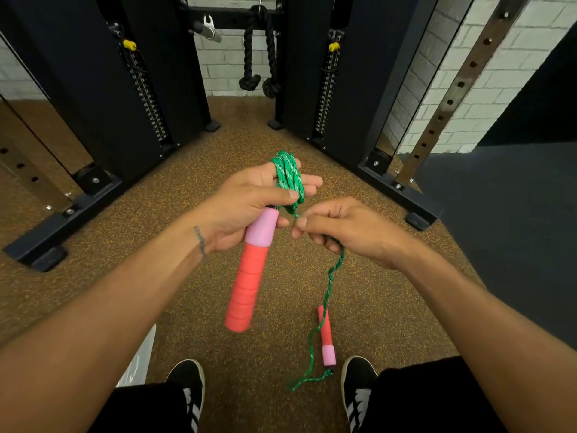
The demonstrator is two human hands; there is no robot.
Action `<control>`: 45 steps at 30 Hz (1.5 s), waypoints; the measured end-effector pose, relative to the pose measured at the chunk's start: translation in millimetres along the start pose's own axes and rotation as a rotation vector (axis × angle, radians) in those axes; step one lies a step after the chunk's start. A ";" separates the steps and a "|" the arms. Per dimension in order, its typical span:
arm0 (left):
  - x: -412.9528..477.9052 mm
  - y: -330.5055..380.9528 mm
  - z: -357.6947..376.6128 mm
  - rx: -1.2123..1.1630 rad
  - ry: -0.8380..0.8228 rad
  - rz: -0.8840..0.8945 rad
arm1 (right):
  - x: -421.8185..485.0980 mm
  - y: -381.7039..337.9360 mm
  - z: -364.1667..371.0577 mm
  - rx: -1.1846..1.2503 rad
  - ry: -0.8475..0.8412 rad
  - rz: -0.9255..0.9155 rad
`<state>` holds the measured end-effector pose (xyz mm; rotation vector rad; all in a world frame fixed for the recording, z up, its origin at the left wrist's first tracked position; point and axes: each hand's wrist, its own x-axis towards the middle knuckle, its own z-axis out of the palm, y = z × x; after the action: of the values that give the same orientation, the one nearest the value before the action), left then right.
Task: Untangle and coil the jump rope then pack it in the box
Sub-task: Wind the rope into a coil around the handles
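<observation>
The green jump rope (pixel 288 176) is wound in several loops around the fingers of my left hand (pixel 246 201). That hand also holds one handle (pixel 249 276), pink at the top and coral red below, which hangs down from my palm. My right hand (pixel 343 229) pinches the loose rope just right of the left hand. From there the rope drops to the floor, where the second handle (pixel 326 335) lies between my shoes. No box is clearly in view.
A black cable machine (pixel 93 89) with weight stacks stands ahead on both sides. Black battle ropes (pixel 259 57) hang at the back. A white plastic thing (pixel 140 360) lies by my left shoe (pixel 190 392). The floor is brown speckled rubber (pixel 218 151).
</observation>
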<state>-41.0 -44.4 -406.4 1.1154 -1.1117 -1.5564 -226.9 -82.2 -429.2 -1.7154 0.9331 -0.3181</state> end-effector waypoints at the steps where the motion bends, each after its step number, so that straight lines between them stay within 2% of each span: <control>1: 0.3 -0.2 -0.7 0.005 0.010 -0.005 | -2.1 -2.2 -0.9 -0.001 -0.011 -0.009; 5: 1.3 1.0 -4.7 -0.035 0.025 -0.034 | -10.0 -10.1 -7.0 0.004 -0.010 -0.032; 10: 1.9 2.7 -9.0 -0.101 -0.047 -0.060 | -11.5 -9.2 -9.2 -0.011 -0.046 -0.077; 12: 2.2 0.9 -8.7 -0.032 -0.094 -0.064 | -12.3 -9.2 -12.8 0.042 -0.040 -0.109; 15: 3.2 -7.5 -7.0 0.237 -0.143 -0.064 | -13.8 -9.3 -16.7 0.101 -0.009 -0.180; 17: 2.1 -10.8 -5.7 0.313 -0.196 -0.081 | -14.1 -9.8 -17.9 0.125 0.021 -0.207; 25: -0.6 -6.8 -4.0 0.256 -0.347 -0.057 | -13.9 -13.6 -20.5 0.254 0.214 -0.278; 32: -0.1 -7.7 -6.0 0.207 -0.403 -0.069 | -8.1 -5.8 -23.0 0.160 0.283 -0.261; 36: 0.1 -10.0 -5.1 0.160 -0.445 -0.059 | -5.6 -3.9 -23.0 0.204 0.287 -0.240; 45: -0.3 -10.5 -4.6 0.032 -0.401 -0.009 | 2.5 5.0 -17.7 0.320 0.217 -0.132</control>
<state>-38.0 -42.8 -417.4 0.8477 -1.3988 -1.8241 -238.5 -96.7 -427.8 -1.4670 0.8720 -0.7141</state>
